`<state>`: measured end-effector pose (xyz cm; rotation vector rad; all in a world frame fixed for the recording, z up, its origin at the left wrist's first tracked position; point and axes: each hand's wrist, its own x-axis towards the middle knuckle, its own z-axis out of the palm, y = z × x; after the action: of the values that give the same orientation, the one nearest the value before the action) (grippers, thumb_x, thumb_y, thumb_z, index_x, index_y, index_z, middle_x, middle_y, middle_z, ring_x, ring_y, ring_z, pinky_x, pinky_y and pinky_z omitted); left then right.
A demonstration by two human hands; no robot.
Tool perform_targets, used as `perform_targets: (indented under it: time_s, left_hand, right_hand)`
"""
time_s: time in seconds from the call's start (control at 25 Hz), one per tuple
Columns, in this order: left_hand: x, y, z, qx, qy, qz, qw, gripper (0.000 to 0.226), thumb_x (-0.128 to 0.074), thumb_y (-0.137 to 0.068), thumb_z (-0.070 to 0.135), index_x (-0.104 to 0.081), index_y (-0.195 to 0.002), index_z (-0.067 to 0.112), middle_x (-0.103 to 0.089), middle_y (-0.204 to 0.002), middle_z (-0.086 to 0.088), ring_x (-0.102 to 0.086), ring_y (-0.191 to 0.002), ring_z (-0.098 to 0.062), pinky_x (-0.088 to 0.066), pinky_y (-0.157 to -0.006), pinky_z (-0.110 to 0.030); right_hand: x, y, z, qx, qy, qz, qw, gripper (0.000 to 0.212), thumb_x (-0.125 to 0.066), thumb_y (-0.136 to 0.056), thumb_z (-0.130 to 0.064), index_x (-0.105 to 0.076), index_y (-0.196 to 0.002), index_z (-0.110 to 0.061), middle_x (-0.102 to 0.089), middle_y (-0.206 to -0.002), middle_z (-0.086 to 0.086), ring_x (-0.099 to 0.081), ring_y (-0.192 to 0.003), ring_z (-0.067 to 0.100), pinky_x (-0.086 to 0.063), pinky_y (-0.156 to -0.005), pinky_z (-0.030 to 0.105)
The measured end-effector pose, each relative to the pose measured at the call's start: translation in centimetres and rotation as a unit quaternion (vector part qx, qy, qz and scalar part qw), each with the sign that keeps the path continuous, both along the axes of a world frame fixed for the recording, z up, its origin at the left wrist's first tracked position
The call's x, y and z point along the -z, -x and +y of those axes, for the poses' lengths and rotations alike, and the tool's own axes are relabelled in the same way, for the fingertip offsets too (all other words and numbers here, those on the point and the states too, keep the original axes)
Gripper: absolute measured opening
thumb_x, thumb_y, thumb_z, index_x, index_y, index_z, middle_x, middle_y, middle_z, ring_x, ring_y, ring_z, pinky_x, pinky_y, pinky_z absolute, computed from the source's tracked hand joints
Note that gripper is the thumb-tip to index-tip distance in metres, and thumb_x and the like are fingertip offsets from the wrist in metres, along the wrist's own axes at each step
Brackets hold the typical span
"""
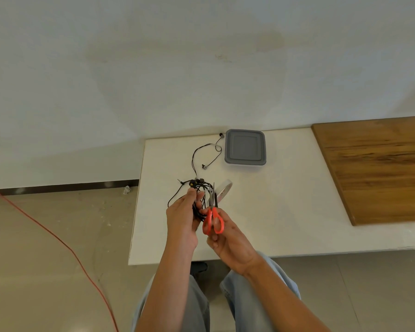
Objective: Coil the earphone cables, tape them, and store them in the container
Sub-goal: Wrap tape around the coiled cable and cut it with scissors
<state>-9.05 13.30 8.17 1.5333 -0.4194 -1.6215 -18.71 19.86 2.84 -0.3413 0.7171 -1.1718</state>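
The coiled earphone cable (201,200) sits just below the centre of the frame, a bundle of black loops gathered in my left hand (182,216), whose fingers and thumb are curled round it. My right hand (228,243), just to the right of it, grips the red scissors (213,221) by the handles, blades pointing up the frame towards the tape roll (223,191), which shows just behind the coil. The blades look nearly closed. I cannot tell whether a strip of tape already runs from the roll onto the bundle; the loops hide that spot.

So I judge the coiling of this cable done and the taping in hand: cutting the tape looks like the present step.

Further up the frame a second earphone cable (201,152) lies loose and uncoiled on the white table (285,200), its end reaching the left side of the grey container (245,147). The container's lid is on, and nothing shows as stored yet. That leaves finishing this tape, coiling and taping the loose cable, opening the container and putting both in.

At the right edge lies a wooden board (381,168); a red cord (58,238) crosses the floor at lower left.
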Motion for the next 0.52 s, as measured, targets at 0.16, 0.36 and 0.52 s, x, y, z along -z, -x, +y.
perform_targets:
  time_s: [0.16,0.36,0.52]
  left_hand:
    - [0.1,0.0,-0.2,-0.014,-0.022,0.012,1.000,0.024,-0.062,-0.092,0.021,-0.074,-0.074,0.010,-0.066,-0.066,-0.002,-0.057,-0.045,-0.004,-0.051,-0.050,-0.023]
    - [0.2,-0.1,0.1,-0.014,-0.017,-0.029,0.999,0.032,-0.062,-0.092,0.021,-0.076,-0.064,0.016,-0.063,-0.061,-0.001,-0.055,-0.045,-0.005,-0.050,-0.049,-0.023]
    - [0.1,-0.1,0.2,-0.025,-0.024,-0.060,0.998,0.038,-0.063,-0.089,0.019,-0.073,-0.052,0.018,-0.060,-0.054,0.001,-0.051,-0.046,-0.009,-0.047,-0.055,-0.028]
  right_hand:
    - [0.2,0.4,0.1,-0.002,0.026,0.041,0.999,0.026,-0.057,-0.086,-0.013,-0.060,-0.111,-0.011,-0.053,-0.080,0.004,-0.050,-0.071,0.008,-0.038,-0.057,0.017]
    - [0.6,1.2,0.2,-0.036,0.069,0.142,0.987,0.026,-0.056,-0.086,-0.008,-0.060,-0.111,-0.008,-0.051,-0.079,0.005,-0.049,-0.072,0.010,-0.032,-0.057,0.021]
    - [0.9,2.0,0.3,-0.068,0.102,0.234,0.964,0.033,-0.061,-0.085,-0.009,-0.060,-0.117,-0.004,-0.057,-0.080,0.004,-0.052,-0.075,0.013,-0.043,-0.067,0.020]
